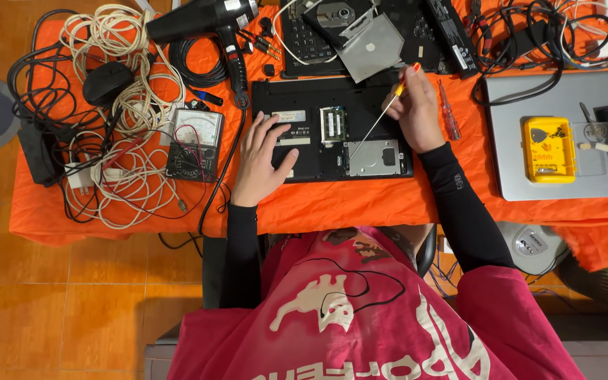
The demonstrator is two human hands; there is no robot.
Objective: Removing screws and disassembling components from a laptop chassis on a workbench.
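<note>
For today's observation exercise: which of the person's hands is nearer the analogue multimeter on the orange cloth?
Left. The left hand rests flat on the opened laptop base, just right of the multimeter. The right hand, holding a screwdriver, is farther right.

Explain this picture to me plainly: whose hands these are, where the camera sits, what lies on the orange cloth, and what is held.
One camera looks down from above on a person's own two bare hands. The left hand rests flat on an opened black laptop lying underside up on the orange cloth. The right hand holds a yellow-handled screwdriver, tip down in the laptop. Around it lie tangled cables, a meter, a black heat gun, a yellow box and a silver laptop.
</note>
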